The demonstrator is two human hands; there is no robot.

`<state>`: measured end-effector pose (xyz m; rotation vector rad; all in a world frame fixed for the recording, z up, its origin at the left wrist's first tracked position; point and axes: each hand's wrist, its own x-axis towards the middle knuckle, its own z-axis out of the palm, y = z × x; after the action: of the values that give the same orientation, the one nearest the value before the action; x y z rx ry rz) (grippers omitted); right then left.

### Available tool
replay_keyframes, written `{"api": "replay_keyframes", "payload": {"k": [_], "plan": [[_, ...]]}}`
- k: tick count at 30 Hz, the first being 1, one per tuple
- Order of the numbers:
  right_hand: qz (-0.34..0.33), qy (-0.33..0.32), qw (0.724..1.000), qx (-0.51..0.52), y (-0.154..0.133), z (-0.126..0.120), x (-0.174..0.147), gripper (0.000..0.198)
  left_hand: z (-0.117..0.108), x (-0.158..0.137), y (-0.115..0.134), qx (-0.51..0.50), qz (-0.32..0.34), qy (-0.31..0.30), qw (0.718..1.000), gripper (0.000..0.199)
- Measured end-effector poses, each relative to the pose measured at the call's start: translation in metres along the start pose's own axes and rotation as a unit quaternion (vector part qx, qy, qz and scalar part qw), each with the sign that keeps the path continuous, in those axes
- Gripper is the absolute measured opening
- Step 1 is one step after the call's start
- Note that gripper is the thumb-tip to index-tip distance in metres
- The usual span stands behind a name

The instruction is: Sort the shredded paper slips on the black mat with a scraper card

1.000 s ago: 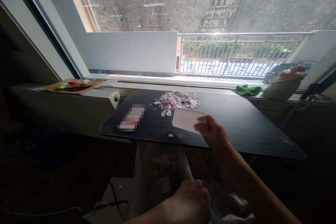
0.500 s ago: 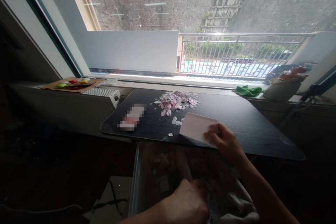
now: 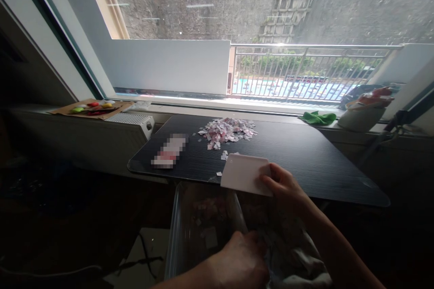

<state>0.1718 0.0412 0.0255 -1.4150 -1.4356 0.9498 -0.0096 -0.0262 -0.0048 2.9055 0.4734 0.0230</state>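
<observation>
A flat white plastic scraper is pinched by its right end in my right hand. It is tilted over the front edge of the dark table, next to a few loose paper scraps. Farther back lies a heap of small torn paper pieces, white and pinkish. Below the table edge stands a clear plastic bin with paper scraps inside, in shadow. My left hand is closed at the bin's right rim, which runs into its grip; the fingertips are hidden.
A pixelated slip lies at the left of the dark table. A radiator and a board with coloured items are beyond it. On the sill sit a green cloth and a white pot.
My right hand has drawn the scraper left and toward me, to the table's front edge. My left hand has barely moved.
</observation>
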Motion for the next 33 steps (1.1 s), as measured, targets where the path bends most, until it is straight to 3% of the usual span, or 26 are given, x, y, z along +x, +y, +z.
{"api": "replay_keyframes", "payload": {"k": [4,7,11,16,21,24,29,33], "plan": [[-0.024,0.069,0.997,-0.029,-0.008,0.005,0.003,0.021,0.010,0.003,-0.002,0.002,0.009,-0.014,1.000,0.015],[-0.045,0.074,0.995,-0.056,-0.013,0.009,0.005,0.018,0.014,0.005,-0.003,0.003,0.006,-0.016,1.000,0.015],[-0.037,0.076,0.984,-0.159,-0.013,-0.007,0.008,0.017,0.010,0.005,-0.003,-0.012,0.007,-0.032,0.999,0.016],[-0.047,0.176,0.963,-0.197,-0.017,-0.022,0.019,0.022,0.007,0.006,-0.003,-0.016,0.000,-0.039,0.999,0.014],[-0.065,0.145,0.966,-0.202,-0.023,-0.008,0.034,0.019,0.007,0.006,-0.003,-0.011,0.004,-0.040,0.999,0.017],[-0.044,0.127,0.963,-0.233,-0.022,-0.014,0.030,0.017,0.004,0.005,-0.003,-0.014,0.003,-0.042,0.999,0.017],[-0.029,0.204,0.952,-0.228,-0.017,-0.038,0.020,0.022,-0.001,0.003,-0.002,-0.022,-0.005,-0.040,0.999,0.015],[-0.035,0.206,0.960,-0.188,-0.017,-0.036,0.027,0.022,0.000,0.001,-0.002,-0.020,-0.004,-0.033,0.999,0.015]]}}
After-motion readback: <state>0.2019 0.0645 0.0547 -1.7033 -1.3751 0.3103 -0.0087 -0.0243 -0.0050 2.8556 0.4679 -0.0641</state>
